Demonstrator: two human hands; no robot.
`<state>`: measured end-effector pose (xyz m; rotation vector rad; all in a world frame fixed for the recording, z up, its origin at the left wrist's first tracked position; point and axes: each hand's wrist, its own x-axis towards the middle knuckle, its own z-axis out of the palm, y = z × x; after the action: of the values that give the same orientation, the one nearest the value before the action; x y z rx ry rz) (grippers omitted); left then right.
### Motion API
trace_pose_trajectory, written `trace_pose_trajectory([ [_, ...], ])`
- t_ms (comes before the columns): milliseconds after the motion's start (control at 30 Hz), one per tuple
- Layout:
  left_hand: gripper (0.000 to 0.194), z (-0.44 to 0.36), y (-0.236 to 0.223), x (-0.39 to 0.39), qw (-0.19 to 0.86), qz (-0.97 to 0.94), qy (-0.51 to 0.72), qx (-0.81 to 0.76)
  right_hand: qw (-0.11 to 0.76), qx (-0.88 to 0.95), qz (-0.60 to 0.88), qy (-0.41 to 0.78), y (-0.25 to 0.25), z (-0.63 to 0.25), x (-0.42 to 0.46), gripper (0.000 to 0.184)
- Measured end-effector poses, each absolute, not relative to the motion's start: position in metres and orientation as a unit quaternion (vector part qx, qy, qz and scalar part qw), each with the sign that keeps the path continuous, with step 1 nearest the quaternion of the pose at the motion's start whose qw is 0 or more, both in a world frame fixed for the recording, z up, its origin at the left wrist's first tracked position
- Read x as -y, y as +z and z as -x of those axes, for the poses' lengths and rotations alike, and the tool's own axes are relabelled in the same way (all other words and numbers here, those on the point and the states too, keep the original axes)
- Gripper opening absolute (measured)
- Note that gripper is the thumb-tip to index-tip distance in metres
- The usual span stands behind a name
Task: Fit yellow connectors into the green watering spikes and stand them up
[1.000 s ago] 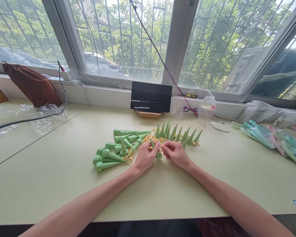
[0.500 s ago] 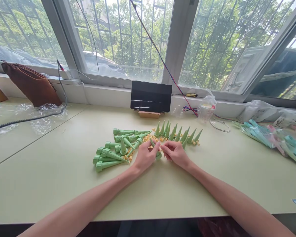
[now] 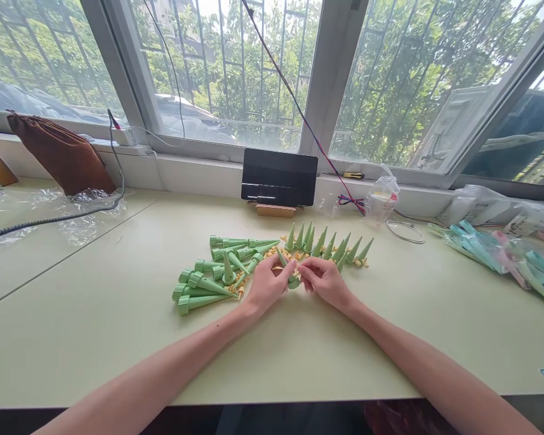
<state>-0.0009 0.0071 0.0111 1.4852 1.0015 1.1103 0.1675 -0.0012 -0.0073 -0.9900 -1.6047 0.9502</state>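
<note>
So the left hand [image 3: 267, 283] has its fingers wrapped around a pointed green plastic cone [image 3: 293, 283], held just above the pale green tabletop [image 3: 299, 350], tip leaning left. Right hand [image 3: 324, 283] is just beside it, thumb and finger bunched near the cone — can't tell whether they're gripping anything, too small to see. Left of the hands there's a loose heap of ribbed green plastic spikes [image 3: 204, 283], mostly lying down, with little yellow plastic bits [image 3: 240, 292] among them. Behind the right hand, a cluster of upright green cones [image 3: 320, 243] — points up.
</note>
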Motion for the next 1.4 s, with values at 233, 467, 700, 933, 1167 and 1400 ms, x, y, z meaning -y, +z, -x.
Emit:
trace_pose_trajectory([
  [233,0.028,0.0019,0.0138,-0.0078,0.537,-0.596,0.442,-0.402,0.501,0.664,0.42,0.364,-0.0083,-0.1675,0.0007,0.031],
  [467,0.029,0.0007,0.0152,-0.0067,0.546,-0.602,0.43,-0.394,0.5,0.661,0.429,0.359,-0.0091,-0.1671,0.0003,0.032],
  [700,0.027,0.0005,0.0151,-0.0055,0.493,-0.623,0.434,-0.425,0.496,0.661,0.426,0.367,-0.0107,-0.167,0.0009,0.03],
  [933,0.028,0.0017,0.012,-0.0087,0.448,-0.645,0.442,-0.434,0.488,0.671,0.418,0.371,-0.0053,-0.1641,0.0052,0.03],
  [1167,0.029,0.0016,0.0137,-0.0086,0.413,-0.663,0.451,-0.432,0.493,0.669,0.418,0.366,-0.0075,-0.165,0.0032,0.028],
  [1400,0.03,0.001,0.0153,-0.0065,0.431,-0.663,0.443,-0.422,0.486,0.674,0.426,0.357,-0.0075,-0.1655,0.0028,0.026],
])
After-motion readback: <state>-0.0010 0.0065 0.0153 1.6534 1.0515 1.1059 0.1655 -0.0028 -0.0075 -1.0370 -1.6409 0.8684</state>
